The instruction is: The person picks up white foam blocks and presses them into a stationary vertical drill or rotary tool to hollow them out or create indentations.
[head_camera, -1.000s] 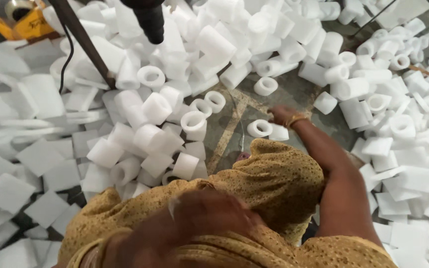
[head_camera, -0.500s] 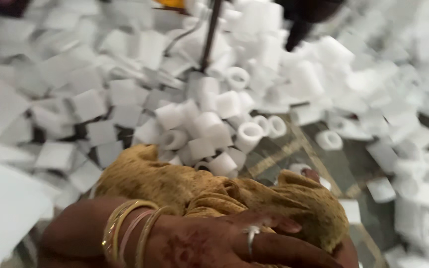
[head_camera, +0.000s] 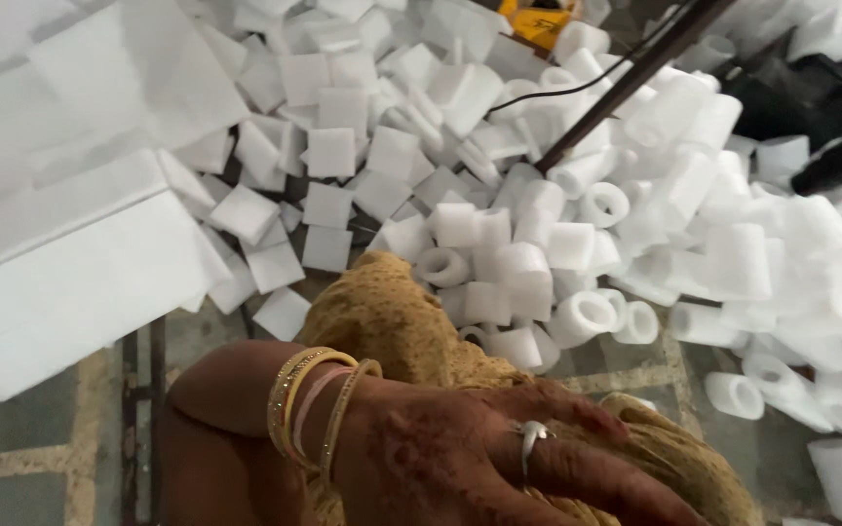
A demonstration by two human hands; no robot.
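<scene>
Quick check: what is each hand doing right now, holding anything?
Left hand: open, fingers spread flat on the mustard cloth, gripping nothing.
Right hand: not in view.

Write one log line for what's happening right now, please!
left hand: flat on yellow cloth | right hand: out of view | ahead: white foam rings and squares

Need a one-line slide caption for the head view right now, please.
Left hand, wearing bangles and a ring, rests on mustard cloth beside piled white foam rolls and squares.
</scene>
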